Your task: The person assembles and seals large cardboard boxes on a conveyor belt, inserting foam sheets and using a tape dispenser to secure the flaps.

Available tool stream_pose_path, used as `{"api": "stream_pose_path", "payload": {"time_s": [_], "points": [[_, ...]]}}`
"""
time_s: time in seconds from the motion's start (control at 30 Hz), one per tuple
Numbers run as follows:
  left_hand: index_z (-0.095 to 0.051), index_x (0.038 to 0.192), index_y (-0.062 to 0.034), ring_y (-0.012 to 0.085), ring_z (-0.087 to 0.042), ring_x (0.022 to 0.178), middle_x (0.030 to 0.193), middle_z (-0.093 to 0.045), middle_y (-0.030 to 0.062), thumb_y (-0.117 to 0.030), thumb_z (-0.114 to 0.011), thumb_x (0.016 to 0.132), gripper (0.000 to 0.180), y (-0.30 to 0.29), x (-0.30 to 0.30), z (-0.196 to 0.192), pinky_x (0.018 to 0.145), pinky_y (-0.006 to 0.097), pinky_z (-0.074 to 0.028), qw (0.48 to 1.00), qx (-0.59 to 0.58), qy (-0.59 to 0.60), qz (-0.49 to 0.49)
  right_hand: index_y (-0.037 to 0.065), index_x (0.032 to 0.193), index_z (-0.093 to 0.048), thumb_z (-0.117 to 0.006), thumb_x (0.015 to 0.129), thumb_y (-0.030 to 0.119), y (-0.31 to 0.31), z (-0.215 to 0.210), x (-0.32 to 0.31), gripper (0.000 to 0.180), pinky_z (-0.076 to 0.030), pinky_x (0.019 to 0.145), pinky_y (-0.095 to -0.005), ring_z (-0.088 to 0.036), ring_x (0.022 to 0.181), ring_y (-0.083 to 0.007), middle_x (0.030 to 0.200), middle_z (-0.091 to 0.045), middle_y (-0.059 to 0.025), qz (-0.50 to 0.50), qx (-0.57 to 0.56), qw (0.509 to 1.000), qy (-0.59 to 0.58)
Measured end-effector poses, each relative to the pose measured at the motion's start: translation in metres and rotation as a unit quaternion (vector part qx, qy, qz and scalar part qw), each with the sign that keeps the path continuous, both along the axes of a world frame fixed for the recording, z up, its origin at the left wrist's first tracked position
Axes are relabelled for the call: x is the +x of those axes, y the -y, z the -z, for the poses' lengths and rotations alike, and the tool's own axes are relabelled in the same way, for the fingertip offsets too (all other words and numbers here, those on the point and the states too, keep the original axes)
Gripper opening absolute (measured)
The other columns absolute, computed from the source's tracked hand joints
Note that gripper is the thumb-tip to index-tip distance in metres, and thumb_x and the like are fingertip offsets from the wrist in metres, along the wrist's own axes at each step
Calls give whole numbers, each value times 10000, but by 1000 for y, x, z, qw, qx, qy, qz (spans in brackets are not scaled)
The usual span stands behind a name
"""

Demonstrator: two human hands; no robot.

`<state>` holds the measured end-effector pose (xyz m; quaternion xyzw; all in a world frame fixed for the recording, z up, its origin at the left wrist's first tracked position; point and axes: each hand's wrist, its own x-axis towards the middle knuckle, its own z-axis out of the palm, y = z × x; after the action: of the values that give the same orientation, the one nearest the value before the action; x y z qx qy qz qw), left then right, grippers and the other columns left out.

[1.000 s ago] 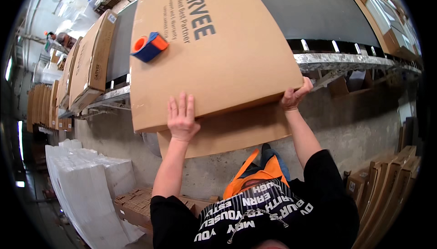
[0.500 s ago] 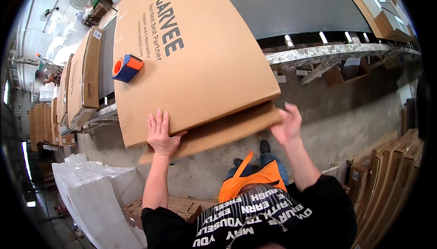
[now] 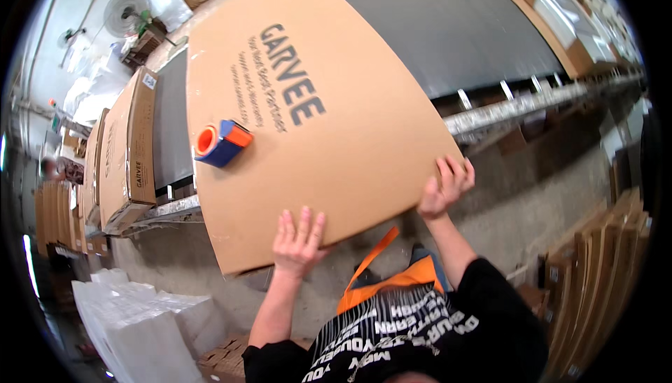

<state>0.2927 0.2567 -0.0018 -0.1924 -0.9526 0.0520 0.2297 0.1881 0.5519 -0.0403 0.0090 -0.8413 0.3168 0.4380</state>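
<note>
A large flat cardboard box [image 3: 364, 145] with dark print lies in front of me, its near edge jutting over the side of the conveyor. My left hand [image 3: 299, 243] rests on the box top at the near edge, fingers stretched out and apart. At the near right corner my right hand [image 3: 446, 185] touches the box, fingers apart and slightly bent over the top, palm against the edge. Neither hand grips a tool. A blue and orange tape dispenser [image 3: 224, 143] sits on the left part of the box top. The near end flap is hidden under the edge.
The dark conveyor belt [image 3: 434, 26] with a metal side rail runs beneath the box. More cardboard boxes [image 3: 126, 152] stand on it at left. White foam-like wrapped blocks [image 3: 140, 320] stand lower left, upright flat cartons [image 3: 595, 264] lower right. A person [image 3: 66, 169] is far left.
The near flap, hanging out before, is now folded in against the box end. My right hand has come up onto the corner. Box and tape dispenser appear lower and further right in view.
</note>
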Motion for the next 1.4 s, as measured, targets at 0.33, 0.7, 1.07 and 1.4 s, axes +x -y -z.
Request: {"api": "stream_pose_path", "payload": {"time_s": [0.33,0.7,1.07,1.4], "points": [[-384,1469,-142,588,-405,1250,1491,-372,212,-487,-773,698,930,-111,-138,-6,1072,637,-300,981,58,175,-68,86,1080,-697,-558,799,215,-72,4,-207,340,-243,1082,-512,-481,1189,-281,1198,-640,-81,-7,149,986,68],[-379,1475,-194,644,-318,1267,1524,-286,248,-419,-746,753,840,-161,-232,5,1061,682,-256,967,124,201,-98,-61,1371,-326,-733,648,625,343,-117,-179,1077,-277,1084,-459,-347,1318,-330,1376,-417,-192,-145,-145,769,606],[-348,1483,-171,617,-310,1291,1532,-287,212,-502,-693,784,848,-145,-234,-23,1101,642,-233,949,79,278,-128,101,1178,-575,-693,740,157,132,-160,-275,457,-524,884,-432,-603,1046,-202,1149,-603,-98,-439,-391,489,644],[-427,1443,-165,572,-387,1278,1481,-374,236,-496,-769,697,885,-168,-263,-3,1106,594,-279,967,93,196,-133,91,1004,-745,-643,617,302,0,-225,-317,452,-561,761,-408,-689,855,-331,853,-706,-189,-246,338,805,421]]}}
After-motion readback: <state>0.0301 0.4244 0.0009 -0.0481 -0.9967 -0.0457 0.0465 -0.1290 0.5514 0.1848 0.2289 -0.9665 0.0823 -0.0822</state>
